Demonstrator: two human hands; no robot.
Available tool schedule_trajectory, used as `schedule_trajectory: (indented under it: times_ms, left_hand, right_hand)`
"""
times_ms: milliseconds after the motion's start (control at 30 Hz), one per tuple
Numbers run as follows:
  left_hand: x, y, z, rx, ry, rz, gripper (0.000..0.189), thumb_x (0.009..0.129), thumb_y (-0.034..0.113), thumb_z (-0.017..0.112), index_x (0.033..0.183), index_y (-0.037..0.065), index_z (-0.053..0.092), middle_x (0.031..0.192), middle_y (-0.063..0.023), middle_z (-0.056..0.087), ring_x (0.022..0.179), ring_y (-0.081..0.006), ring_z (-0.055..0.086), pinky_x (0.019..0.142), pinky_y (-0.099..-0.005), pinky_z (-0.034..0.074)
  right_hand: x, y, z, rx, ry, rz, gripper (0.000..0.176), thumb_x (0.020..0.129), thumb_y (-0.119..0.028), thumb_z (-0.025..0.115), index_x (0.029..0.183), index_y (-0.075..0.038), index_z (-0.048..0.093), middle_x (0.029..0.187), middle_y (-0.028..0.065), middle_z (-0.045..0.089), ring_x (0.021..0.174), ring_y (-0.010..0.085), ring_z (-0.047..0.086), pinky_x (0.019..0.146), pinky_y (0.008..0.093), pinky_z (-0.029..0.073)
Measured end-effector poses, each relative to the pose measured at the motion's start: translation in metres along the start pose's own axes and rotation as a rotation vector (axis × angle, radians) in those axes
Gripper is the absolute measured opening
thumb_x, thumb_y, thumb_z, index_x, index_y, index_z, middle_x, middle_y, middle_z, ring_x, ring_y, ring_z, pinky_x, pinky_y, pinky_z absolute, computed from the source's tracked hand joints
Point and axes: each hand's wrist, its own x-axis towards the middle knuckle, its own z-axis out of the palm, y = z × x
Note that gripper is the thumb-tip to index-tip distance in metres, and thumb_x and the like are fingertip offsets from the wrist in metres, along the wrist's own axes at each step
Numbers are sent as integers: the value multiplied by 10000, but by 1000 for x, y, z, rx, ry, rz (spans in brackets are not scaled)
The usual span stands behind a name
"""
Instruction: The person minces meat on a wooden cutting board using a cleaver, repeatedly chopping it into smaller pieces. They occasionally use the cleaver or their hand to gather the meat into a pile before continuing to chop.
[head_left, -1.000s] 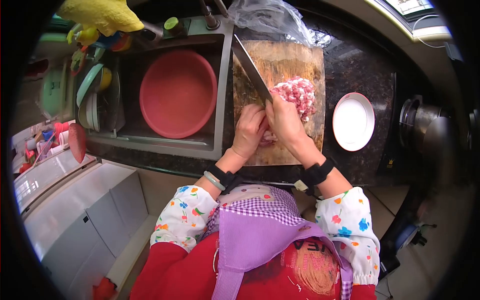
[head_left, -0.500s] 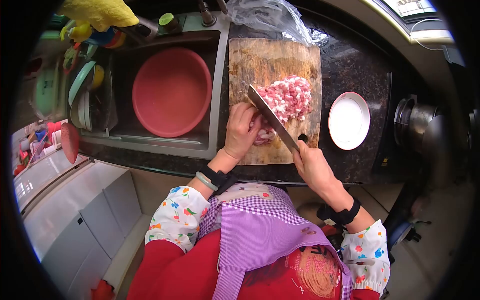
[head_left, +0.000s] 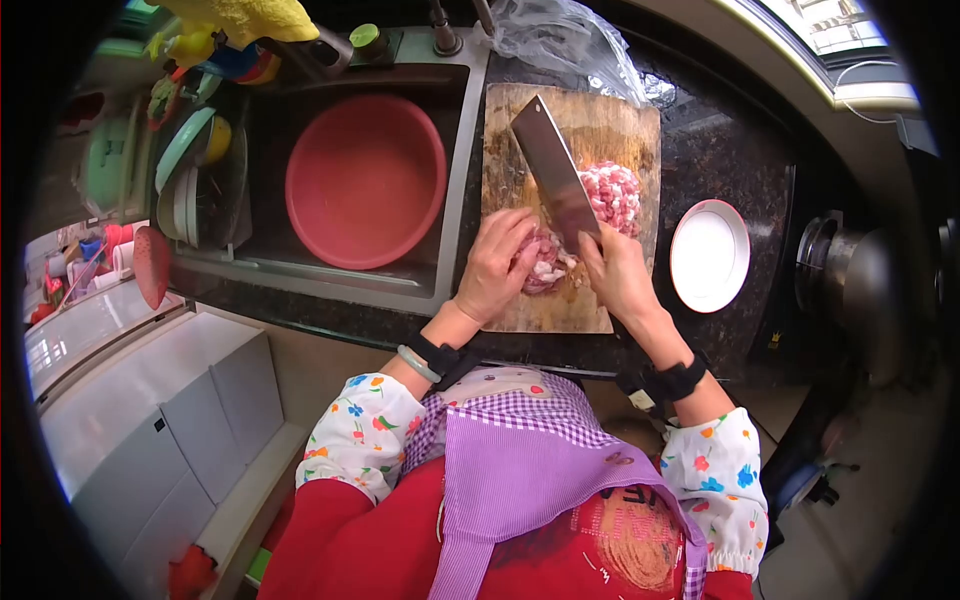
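Note:
My right hand [head_left: 620,272] is closed around the handle of a cleaver [head_left: 556,165]. The blade points away from me over the wooden cutting board [head_left: 510,120], its broad side turned up to view. On the board's near left, my left hand [head_left: 497,258] has its fingers curled against a piece of raw meat [head_left: 548,265], gripping its left side. Chopped meat [head_left: 612,195] lies heaped to the right of the blade, which covers part of it. The handle is hidden in my right fist.
A white bowl [head_left: 709,255] with a red rim stands right of the board. To the left, a red basin [head_left: 365,185] sits in the sink [head_left: 458,150]. A clear plastic bag [head_left: 570,40] lies behind the board. A metal pot [head_left: 850,260] is at far right.
The cleaver has swung more upright in view, and its blade has tilted from edge-on to showing its broad side. My left hand remains at the meat. The whole view has shifted slightly.

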Motion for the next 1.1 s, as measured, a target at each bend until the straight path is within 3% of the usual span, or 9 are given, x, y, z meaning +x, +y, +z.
schedule_trajectory:
  times_ms: [67, 133, 233, 500, 733, 933, 1000, 1067, 1100]
  left_hand:
    - [-2, 1, -7, 20, -19, 8, 353, 760, 44, 749, 1088, -8, 630, 1168, -155, 604, 1134, -348, 551, 976, -434, 455]
    - [-4, 2, -12, 48, -31, 18, 385, 745, 66, 770, 1098, 0, 632, 1195, -149, 594, 1161, -346, 538, 992, -438, 447]
    - [-9, 2, -16, 35, -174, 207, 479, 678, 80, 813, 1116, 20, 630, 1231, -137, 570, 1164, -350, 532, 975, -438, 458]
    - [-10, 0, 10, 98, 77, -6, 504, 673, 25, 765, 1147, 8, 594, 1192, -151, 571, 1124, -364, 540, 955, -427, 461]
    - [-4, 2, 6, 40, -68, 65, 399, 696, 8, 738, 1076, -6, 618, 1134, -147, 602, 1117, -367, 549, 958, -433, 462]
    - [-3, -4, 9, 76, -91, 60, 405, 667, -1, 731, 1057, -23, 622, 1123, -163, 600, 1121, -370, 546, 954, -425, 467]
    - [2, -3, 5, 53, -151, 71, 408, 665, -11, 719, 1060, -27, 620, 1147, -166, 590, 1120, -374, 544, 955, -423, 466]
    - [9, -3, 1, 58, -158, 106, 410, 677, -14, 713, 1077, -26, 622, 1170, -166, 580, 1120, -372, 544, 956, -419, 465]
    - [10, -6, 1, 68, -160, 118, 413, 690, -11, 715, 1093, -23, 622, 1179, -164, 579, 1121, -368, 544, 957, -419, 464]
  right_hand:
    - [-13, -6, -17, -12, -92, 128, 146, 933, -87, 563, 997, 41, 596, 784, 305, 594, 781, 472, 612, 637, 478, 476]
    - [-22, 4, -24, -30, -89, 95, 130, 931, -73, 569, 997, 37, 590, 757, 300, 573, 737, 467, 603, 607, 455, 471]
    - [-36, -8, -36, -52, -77, 18, 94, 923, -35, 560, 993, 25, 545, 671, 269, 526, 662, 452, 584, 549, 423, 452]
    - [-60, -13, -43, -231, -185, -32, 91, 924, -52, 543, 896, -5, 471, 632, 260, 516, 657, 466, 580, 558, 505, 446]
    - [-75, 1, -28, -197, -258, 89, 83, 927, -51, 536, 935, -7, 466, 625, 289, 523, 660, 476, 593, 563, 522, 445]
    - [-19, 1, 21, -251, -113, -1, 127, 945, -107, 498, 985, 13, 496, 682, 300, 596, 706, 486, 619, 633, 570, 483]
    - [25, -2, 37, -148, 24, -129, 143, 946, -114, 515, 923, 27, 514, 705, 303, 600, 722, 476, 628, 622, 537, 486]
    - [59, -3, 33, -10, 91, -132, 205, 948, -140, 540, 860, 44, 544, 720, 298, 607, 732, 469, 631, 614, 496, 488]
    - [65, -7, 20, 18, 29, -27, 236, 948, -155, 561, 850, 60, 574, 715, 290, 607, 714, 452, 638, 600, 466, 484]
